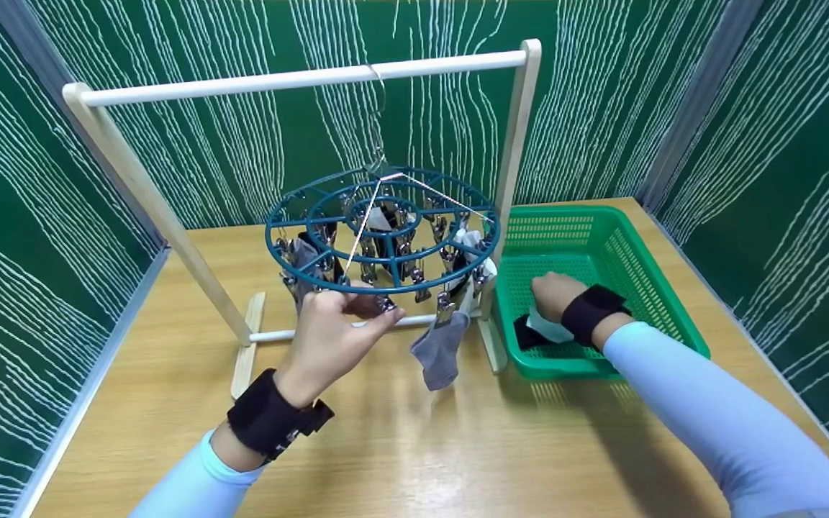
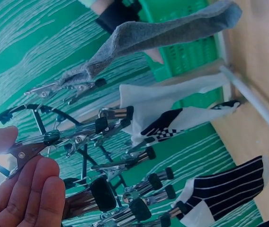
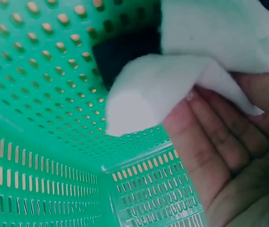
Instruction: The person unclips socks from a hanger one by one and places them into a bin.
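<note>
My left hand [image 1: 332, 342] is at the front rim of a round blue-green clip hanger [image 1: 292, 272]. Its thumb and fingers pinch a metal clip [image 2: 28, 150], whose dark-tipped end points away from the palm. Over in the green basket [image 1: 673, 306], my right hand [image 1: 558, 296] holds a white sock [image 3: 137, 90] between thumb and fingers. Part of that sock drapes over the fingers in the right wrist view. Black cloth [image 3: 125, 52] lies beneath it on the basket floor. A grey sock [image 1: 442, 352] hangs from a clip to the right of my left hand.
A wooden stand with a white rod [image 1: 242, 85] carries the hanger by its hook. More socks hang from other clips, including a black striped sock [image 2: 229, 187] and a white sock with black patterning [image 2: 172, 101]. Green panels with white streaks [image 1: 803, 216] surround the wooden table [image 1: 400, 460].
</note>
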`<state>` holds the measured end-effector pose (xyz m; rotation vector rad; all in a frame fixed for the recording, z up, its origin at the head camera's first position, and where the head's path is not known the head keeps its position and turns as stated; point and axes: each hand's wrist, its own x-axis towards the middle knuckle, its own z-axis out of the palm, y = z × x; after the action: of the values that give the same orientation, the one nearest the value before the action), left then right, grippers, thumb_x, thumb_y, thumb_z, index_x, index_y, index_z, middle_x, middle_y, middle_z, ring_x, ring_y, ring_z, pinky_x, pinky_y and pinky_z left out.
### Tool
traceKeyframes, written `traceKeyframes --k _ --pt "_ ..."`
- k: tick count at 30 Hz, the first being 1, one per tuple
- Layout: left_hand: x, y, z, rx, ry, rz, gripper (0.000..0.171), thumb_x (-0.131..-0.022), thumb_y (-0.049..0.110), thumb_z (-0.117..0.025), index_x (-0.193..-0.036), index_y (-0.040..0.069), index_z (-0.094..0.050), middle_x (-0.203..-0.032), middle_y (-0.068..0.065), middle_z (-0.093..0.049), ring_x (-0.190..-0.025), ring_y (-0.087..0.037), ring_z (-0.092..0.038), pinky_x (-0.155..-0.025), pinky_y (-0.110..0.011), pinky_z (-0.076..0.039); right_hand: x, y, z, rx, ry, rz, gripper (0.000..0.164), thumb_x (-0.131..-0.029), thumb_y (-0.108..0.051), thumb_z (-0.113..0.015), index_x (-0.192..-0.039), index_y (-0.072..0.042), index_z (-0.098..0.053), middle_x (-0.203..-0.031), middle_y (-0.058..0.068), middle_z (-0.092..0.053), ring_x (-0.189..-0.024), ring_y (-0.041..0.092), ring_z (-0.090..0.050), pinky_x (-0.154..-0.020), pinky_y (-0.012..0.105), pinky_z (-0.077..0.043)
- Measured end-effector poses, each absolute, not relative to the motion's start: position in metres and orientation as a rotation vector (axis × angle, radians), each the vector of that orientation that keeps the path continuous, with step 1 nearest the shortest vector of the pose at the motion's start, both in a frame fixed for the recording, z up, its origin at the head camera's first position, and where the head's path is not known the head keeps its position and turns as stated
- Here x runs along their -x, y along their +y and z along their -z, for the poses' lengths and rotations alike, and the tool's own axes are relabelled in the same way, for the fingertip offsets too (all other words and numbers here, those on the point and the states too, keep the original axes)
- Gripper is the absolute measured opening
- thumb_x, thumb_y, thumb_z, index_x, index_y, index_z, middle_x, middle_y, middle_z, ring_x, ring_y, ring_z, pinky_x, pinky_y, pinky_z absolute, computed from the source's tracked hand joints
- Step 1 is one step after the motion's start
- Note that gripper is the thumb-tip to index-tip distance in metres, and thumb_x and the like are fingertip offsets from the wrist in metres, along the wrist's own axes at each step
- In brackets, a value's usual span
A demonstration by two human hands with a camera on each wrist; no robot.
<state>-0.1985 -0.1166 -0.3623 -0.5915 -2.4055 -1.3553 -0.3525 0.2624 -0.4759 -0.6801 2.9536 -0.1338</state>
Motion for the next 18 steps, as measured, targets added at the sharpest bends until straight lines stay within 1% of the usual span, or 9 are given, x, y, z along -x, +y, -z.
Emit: traceKeyframes --k 5,8,11,12,14,15,16,17,18 --pt "0.199 -0.116 0.363 0.589 -2.413 1.333 0.013 -0.092 0.018 -0.089 -0.096 0.006 -0.086 -0.087 -0.005 -0.083 -0.079 -0.018 -0.078 -0.078 -0.036 -0.065 0.352 0.264 0.47 0.655 2.921 0.162 0.009 -0.098 0.006 -0.057 -0.091 0.005 -0.063 -0.075 0.02 -0.065 -0.067 0.034 -0.066 -0.068 0.047 -0.059" --pt "0.199 -0.116 0.364 0.591 -2.411 1.346 0.013 -0.092 0.017 -0.089 -0.097 0.006 -0.085 -0.088 -0.006 -0.083 -0.08 -0.019 -0.078 -0.08 -0.044 -0.066 0.35 0.265 0.459 0.625 2.883 0.233 0.026 -0.092 0.009 -0.059 -0.072 -0.006 -0.052 -0.06 0.005 -0.05 -0.055 0.019 -0.044 -0.054 0.034 -0.042" --pt "0.199 -0.116 0.364 0.593 -2.409 1.359 0.013 -0.092 0.017 -0.089 -0.097 0.005 -0.085 -0.089 -0.007 -0.083 -0.08 -0.02 -0.078 -0.081 -0.05 -0.066 0.347 0.267 0.447 0.643 2.869 0.313 0.043 -0.086 0.009 -0.064 -0.064 -0.016 -0.037 -0.059 -0.005 -0.03 -0.055 0.014 -0.024 -0.053 0.029 -0.024" --pt "0.198 -0.116 0.364 0.592 -2.409 1.359 0.013 -0.092 0.017 -0.089 -0.096 0.006 -0.085 -0.088 -0.007 -0.083 -0.08 -0.02 -0.078 -0.081 -0.05 -0.066 0.346 0.268 0.443 0.66 2.872 0.339 0.044 -0.085 0.009 -0.067 -0.062 -0.016 -0.038 -0.058 -0.005 -0.031 -0.056 0.014 -0.023 -0.054 0.03 -0.023" --pt "0.199 -0.116 0.364 0.592 -2.411 1.354 0.012 -0.092 0.017 -0.089 -0.096 0.006 -0.085 -0.088 -0.006 -0.083 -0.08 -0.019 -0.078 -0.081 -0.047 -0.066 0.342 0.269 0.436 0.69 2.897 0.366 0.032 -0.086 0.005 -0.073 -0.062 -0.007 -0.055 -0.06 0.0 -0.052 -0.055 0.017 -0.042 -0.053 0.031 -0.039" --pt "0.199 -0.116 0.364 0.593 -2.412 1.353 0.012 -0.092 0.018 -0.089 -0.096 0.006 -0.085 -0.088 -0.006 -0.083 -0.08 -0.019 -0.078 -0.081 -0.047 -0.066 0.341 0.27 0.432 0.7 2.911 0.371 0.021 -0.088 0.003 -0.076 -0.069 -0.001 -0.066 -0.067 0.007 -0.064 -0.059 0.023 -0.055 -0.057 0.036 -0.049" --pt "0.199 -0.116 0.364 0.595 -2.412 1.35 0.012 -0.093 0.018 -0.088 -0.096 0.006 -0.085 -0.088 -0.006 -0.083 -0.08 -0.019 -0.078 -0.08 -0.045 -0.066 0.34 0.27 0.428 0.712 2.922 0.377 0.011 -0.09 0.0 -0.077 -0.081 0.005 -0.074 -0.079 0.016 -0.073 -0.069 0.031 -0.066 -0.065 0.043 -0.059" --pt "0.199 -0.116 0.364 0.596 -2.413 1.349 0.012 -0.093 0.018 -0.088 -0.096 0.007 -0.085 -0.088 -0.006 -0.083 -0.08 -0.018 -0.078 -0.08 -0.044 -0.066 0.338 0.27 0.425 0.716 2.933 0.386 0.011 -0.091 -0.002 -0.079 -0.094 0.008 -0.079 -0.093 0.023 -0.079 -0.083 0.04 -0.074 -0.076 0.052 -0.064" --pt "0.199 -0.116 0.363 0.597 -2.413 1.348 0.012 -0.093 0.018 -0.088 -0.096 0.007 -0.085 -0.088 -0.006 -0.083 -0.08 -0.018 -0.078 -0.08 -0.043 -0.066 0.337 0.27 0.421 0.718 2.947 0.4 0.02 -0.093 -0.004 -0.079 -0.108 0.009 -0.08 -0.108 0.028 -0.08 -0.098 0.046 -0.076 -0.087 0.059 -0.064"
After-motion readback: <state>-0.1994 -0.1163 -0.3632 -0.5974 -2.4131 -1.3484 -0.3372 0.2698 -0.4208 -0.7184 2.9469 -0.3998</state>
